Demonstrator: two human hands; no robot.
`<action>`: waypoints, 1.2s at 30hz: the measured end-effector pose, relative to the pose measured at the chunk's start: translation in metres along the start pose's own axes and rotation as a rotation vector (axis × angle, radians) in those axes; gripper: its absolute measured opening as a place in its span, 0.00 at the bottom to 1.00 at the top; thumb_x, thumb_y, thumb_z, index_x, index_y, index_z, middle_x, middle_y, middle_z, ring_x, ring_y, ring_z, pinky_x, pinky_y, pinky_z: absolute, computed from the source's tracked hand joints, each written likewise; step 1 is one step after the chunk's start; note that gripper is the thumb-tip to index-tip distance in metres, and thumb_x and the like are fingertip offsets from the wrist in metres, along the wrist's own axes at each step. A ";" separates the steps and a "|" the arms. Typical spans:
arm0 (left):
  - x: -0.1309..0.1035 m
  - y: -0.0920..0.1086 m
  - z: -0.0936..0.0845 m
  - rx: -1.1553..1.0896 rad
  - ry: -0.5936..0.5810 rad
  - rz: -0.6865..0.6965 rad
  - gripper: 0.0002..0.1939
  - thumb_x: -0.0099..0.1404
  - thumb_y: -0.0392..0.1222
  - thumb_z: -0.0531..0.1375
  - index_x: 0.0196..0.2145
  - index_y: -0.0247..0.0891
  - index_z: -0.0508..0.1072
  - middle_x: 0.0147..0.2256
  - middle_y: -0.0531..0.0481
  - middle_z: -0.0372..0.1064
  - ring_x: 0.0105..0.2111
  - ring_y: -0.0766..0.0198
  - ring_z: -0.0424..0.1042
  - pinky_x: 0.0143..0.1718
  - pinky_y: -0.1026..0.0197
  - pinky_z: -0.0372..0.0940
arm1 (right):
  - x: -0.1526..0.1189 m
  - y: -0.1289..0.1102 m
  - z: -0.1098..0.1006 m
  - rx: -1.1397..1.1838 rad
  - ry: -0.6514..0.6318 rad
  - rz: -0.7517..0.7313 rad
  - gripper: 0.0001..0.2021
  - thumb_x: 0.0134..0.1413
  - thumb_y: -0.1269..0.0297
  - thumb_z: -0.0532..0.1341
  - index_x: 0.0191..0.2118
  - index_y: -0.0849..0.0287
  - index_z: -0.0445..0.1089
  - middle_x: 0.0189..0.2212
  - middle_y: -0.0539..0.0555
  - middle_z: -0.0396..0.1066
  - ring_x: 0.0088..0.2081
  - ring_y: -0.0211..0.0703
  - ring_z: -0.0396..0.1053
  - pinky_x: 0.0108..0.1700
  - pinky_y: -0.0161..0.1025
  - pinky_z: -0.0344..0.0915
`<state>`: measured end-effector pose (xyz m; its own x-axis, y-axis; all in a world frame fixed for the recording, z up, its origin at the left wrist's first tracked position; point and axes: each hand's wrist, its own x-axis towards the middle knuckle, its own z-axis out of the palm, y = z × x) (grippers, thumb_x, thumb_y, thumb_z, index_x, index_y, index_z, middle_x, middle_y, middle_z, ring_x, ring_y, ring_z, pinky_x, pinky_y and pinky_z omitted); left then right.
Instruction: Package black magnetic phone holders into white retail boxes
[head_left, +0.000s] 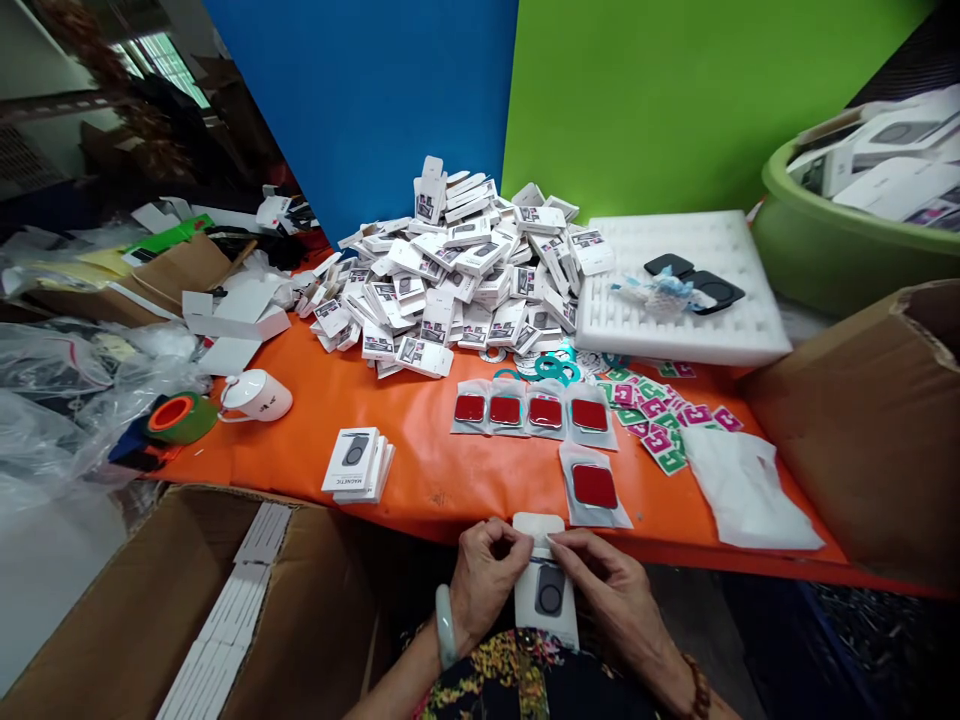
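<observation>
My left hand point(491, 572) and my right hand point(611, 590) meet at the top of a small white box point(547, 600) printed with a dark device. Its upper flap stands up, and the fingers of both hands pinch at either side of the opening. The box rests against my lap at the table's front edge. Just beyond it lies a red square in a clear sleeve point(595, 486). Several more red squares in sleeves point(545, 412) form a row behind that one. To the left sits a short stack of closed white boxes point(352, 462).
A large heap of white boxes point(457, 270) fills the table's back. White foam point(675, 335), colored cards point(660, 425) and a white pouch point(750, 490) lie right. Open cartons point(322, 590) flank the table; a green tub point(825, 250) and a white cup point(259, 395) stand farther off.
</observation>
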<state>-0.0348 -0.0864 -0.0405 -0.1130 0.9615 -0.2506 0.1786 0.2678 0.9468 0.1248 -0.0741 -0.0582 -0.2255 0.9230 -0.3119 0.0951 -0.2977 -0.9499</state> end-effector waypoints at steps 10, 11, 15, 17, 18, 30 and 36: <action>-0.010 0.010 -0.007 0.078 -0.060 0.075 0.12 0.61 0.45 0.55 0.30 0.36 0.76 0.29 0.49 0.70 0.31 0.65 0.67 0.34 0.65 0.60 | -0.002 -0.010 -0.006 -0.056 -0.112 0.075 0.14 0.50 0.53 0.59 0.29 0.60 0.71 0.25 0.49 0.67 0.27 0.37 0.62 0.28 0.31 0.61; -0.010 0.010 -0.006 0.059 -0.053 0.090 0.11 0.61 0.44 0.56 0.29 0.36 0.75 0.29 0.49 0.70 0.32 0.65 0.67 0.35 0.65 0.60 | -0.003 -0.008 -0.005 -0.054 -0.104 0.059 0.14 0.51 0.53 0.60 0.28 0.60 0.71 0.26 0.50 0.67 0.28 0.37 0.63 0.29 0.32 0.61; -0.004 0.006 0.001 -0.040 0.035 0.019 0.08 0.56 0.41 0.59 0.23 0.34 0.70 0.24 0.52 0.66 0.27 0.67 0.64 0.31 0.66 0.59 | 0.001 -0.001 0.003 0.015 0.078 -0.047 0.13 0.46 0.55 0.64 0.25 0.60 0.66 0.25 0.49 0.64 0.28 0.36 0.62 0.30 0.31 0.61; 0.000 0.005 0.004 -0.085 0.072 -0.025 0.08 0.55 0.40 0.60 0.23 0.35 0.66 0.22 0.56 0.62 0.23 0.70 0.60 0.27 0.67 0.57 | 0.005 0.000 0.007 0.111 0.145 -0.069 0.13 0.43 0.56 0.66 0.29 0.58 0.65 0.24 0.47 0.63 0.26 0.35 0.61 0.28 0.31 0.61; 0.002 0.004 0.004 -0.120 0.080 -0.038 0.07 0.54 0.40 0.60 0.25 0.35 0.66 0.22 0.57 0.60 0.23 0.71 0.59 0.26 0.68 0.57 | 0.007 -0.001 0.008 0.152 0.143 -0.065 0.14 0.42 0.56 0.66 0.34 0.57 0.65 0.24 0.46 0.63 0.25 0.34 0.61 0.27 0.31 0.61; 0.005 -0.007 -0.011 -0.094 -0.119 0.102 0.09 0.50 0.43 0.66 0.28 0.36 0.76 0.27 0.51 0.69 0.30 0.65 0.66 0.34 0.64 0.60 | 0.003 0.001 -0.014 -0.209 -0.108 -0.295 0.08 0.55 0.61 0.57 0.34 0.56 0.73 0.33 0.54 0.72 0.37 0.43 0.69 0.40 0.37 0.66; 0.000 -0.003 -0.010 0.038 -0.085 0.192 0.08 0.55 0.43 0.62 0.30 0.36 0.76 0.29 0.49 0.70 0.30 0.65 0.66 0.34 0.65 0.61 | 0.000 0.002 -0.009 -0.255 -0.053 -0.346 0.07 0.51 0.61 0.61 0.34 0.56 0.73 0.31 0.54 0.72 0.35 0.44 0.70 0.38 0.38 0.67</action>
<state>-0.0454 -0.0882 -0.0407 0.0088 0.9965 -0.0837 0.2259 0.0796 0.9709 0.1334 -0.0724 -0.0601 -0.3350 0.9421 0.0172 0.2400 0.1029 -0.9653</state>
